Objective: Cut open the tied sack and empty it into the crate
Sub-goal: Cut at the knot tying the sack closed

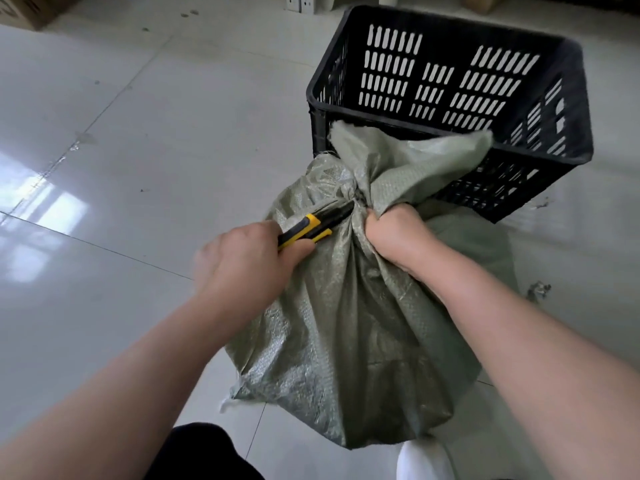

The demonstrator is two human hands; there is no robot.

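A grey-green woven sack (349, 327) stands on the tiled floor, its neck bunched and tied. My right hand (391, 233) grips the gathered neck just below the loose flap of fabric. My left hand (242, 261) holds a yellow-and-black utility knife (313, 225), whose black tip touches the tied neck from the left. A black slotted plastic crate (540, 147) sits right behind the sack, tilted toward me, with nothing visible inside. The sack's loose top lies against the crate's near rim.
A cardboard box (31, 8) is at the far left corner. White fittings (301, 1) stand beyond the crate. Small scraps (538, 291) lie on the floor to the right of the sack. My dark trouser leg (201, 452) and white shoe (422, 459) are at the bottom.
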